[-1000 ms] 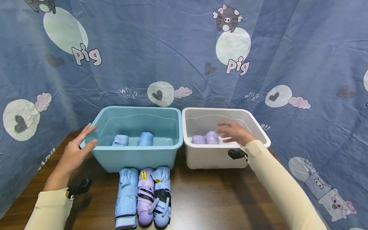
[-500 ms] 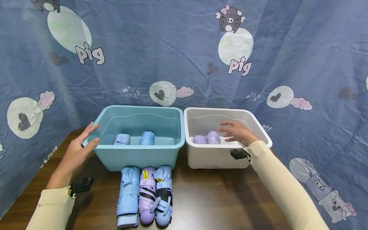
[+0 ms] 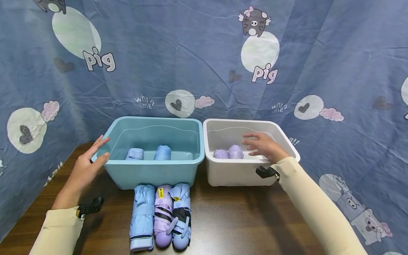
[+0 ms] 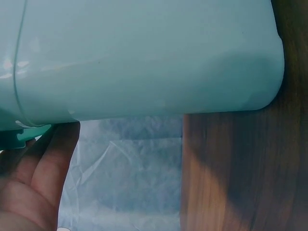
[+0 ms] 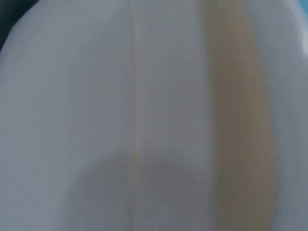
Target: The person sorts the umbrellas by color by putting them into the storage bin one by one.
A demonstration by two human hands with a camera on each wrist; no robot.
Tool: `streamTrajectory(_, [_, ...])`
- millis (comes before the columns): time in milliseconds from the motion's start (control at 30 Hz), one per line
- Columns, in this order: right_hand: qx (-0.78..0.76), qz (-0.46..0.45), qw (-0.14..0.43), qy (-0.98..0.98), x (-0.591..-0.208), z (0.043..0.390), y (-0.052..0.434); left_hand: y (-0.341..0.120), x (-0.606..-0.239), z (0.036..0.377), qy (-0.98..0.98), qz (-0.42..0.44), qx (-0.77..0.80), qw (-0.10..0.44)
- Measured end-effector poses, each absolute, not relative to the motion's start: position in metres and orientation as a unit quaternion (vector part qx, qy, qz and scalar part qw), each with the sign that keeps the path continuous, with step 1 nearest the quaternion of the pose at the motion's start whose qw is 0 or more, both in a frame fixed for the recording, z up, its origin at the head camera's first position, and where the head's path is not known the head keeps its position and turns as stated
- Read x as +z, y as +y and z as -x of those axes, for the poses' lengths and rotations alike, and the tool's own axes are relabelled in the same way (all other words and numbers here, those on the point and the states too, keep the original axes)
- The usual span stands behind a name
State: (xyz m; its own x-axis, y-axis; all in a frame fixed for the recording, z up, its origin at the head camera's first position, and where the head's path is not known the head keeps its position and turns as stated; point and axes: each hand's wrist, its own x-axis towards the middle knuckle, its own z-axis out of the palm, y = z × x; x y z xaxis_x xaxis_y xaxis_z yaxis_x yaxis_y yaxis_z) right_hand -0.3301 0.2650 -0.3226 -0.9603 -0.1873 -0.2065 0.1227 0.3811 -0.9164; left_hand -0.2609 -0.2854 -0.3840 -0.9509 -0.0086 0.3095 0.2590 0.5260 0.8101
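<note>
Hands: left hand (image 3: 85,166) rests open-fingered against the teal bin (image 3: 153,173); right hand (image 3: 262,147), fingers spread and holding nothing, hovers inside the white bin (image 3: 237,171) beside two purple folded umbrellas (image 3: 228,153).
Table front: three folded umbrellas (image 3: 160,216) (two blue, one purple) lie side by side.
Technique: steadying the bin likely helps; withdraw the right hand cleanly.
</note>
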Motion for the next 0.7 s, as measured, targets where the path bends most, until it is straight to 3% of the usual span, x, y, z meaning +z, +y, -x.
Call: streamTrajectory(700, [-0.569, 0.08, 0.113, 0.811, -0.298, 0.298, 0.246, -0.285, -0.385, 0.26, -0.862, 0.078, -0.477, 0.152])
